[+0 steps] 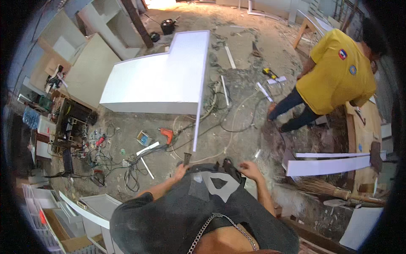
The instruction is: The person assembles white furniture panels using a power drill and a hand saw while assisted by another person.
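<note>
Evidently left hand [182, 170] grips a dark tool [187, 159] near the thin white panel [202, 91]; right hand [249, 169] state unclear; panel probably stiff, light, best edge-held.

Looking straight down: the person wears a dark charcoal short-sleeved T-shirt [177, 216] with a big pale grey angular print [220, 184] on the front. A silver chain necklace [211, 226] hangs at the neck. Both forearms are bare, no gloves on the hands.

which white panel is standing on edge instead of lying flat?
The thin white panel at picture centre, upright against the white L-shaped cabinet. The white boards by the broom lie flat.
</note>
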### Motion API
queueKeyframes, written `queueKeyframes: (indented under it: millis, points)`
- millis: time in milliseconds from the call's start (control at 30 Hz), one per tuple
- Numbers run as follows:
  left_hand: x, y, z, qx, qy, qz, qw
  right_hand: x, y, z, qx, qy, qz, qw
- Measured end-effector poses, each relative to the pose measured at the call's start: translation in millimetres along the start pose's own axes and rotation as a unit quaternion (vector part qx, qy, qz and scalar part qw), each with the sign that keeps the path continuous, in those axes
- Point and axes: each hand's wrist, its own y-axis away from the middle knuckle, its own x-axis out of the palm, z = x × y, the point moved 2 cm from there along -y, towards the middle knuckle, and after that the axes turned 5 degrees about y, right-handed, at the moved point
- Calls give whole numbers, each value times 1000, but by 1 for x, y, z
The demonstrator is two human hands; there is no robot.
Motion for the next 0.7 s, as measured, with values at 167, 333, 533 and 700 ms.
queueKeyframes:
  millis: [167, 333, 533, 700]
  points:
    - [33, -29, -45, 102, -4, 19, 995, 82, -79, -73, -140, 137, 109, 975]
    - [-3, 51, -102, -109, 192, -43, 974, 43, -45, 12, -86, -28, 205, 975]
    - [19, 70, -142, -318, 462, -22, 828, 6, -42, 13, -48, 216, 168, 961]
    - [21, 69, -156, -267, 520, -61, 809, -31, -56, 64, -126, 24, 258, 957]
